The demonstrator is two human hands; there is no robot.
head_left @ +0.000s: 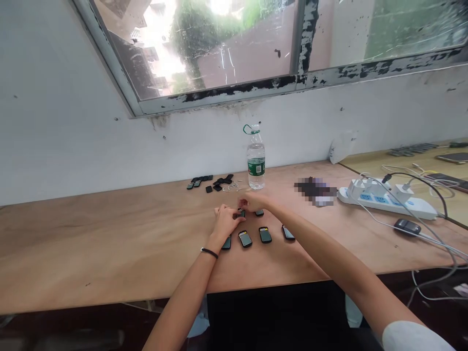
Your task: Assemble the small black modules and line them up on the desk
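Both hands meet over a small black device [241, 212] with a greenish screen on the wooden table [109, 234]. My left hand [225, 222], with a black band on its wrist, has its fingers curled on the device's left side. My right hand [252, 201] pinches it from above and to the right. A second device [259, 212] lies just right of the hands. A row of several like devices [265, 234] lies in front of the hands, nearer to me; one [226, 242] is partly hidden by my left wrist.
A water bottle [256, 163] stands just behind the hands. More black devices and small parts [214, 183] lie to its left near the wall. A white power strip [385, 201] with plugs and trailing cables sits at the right, next to a black device [407, 226].
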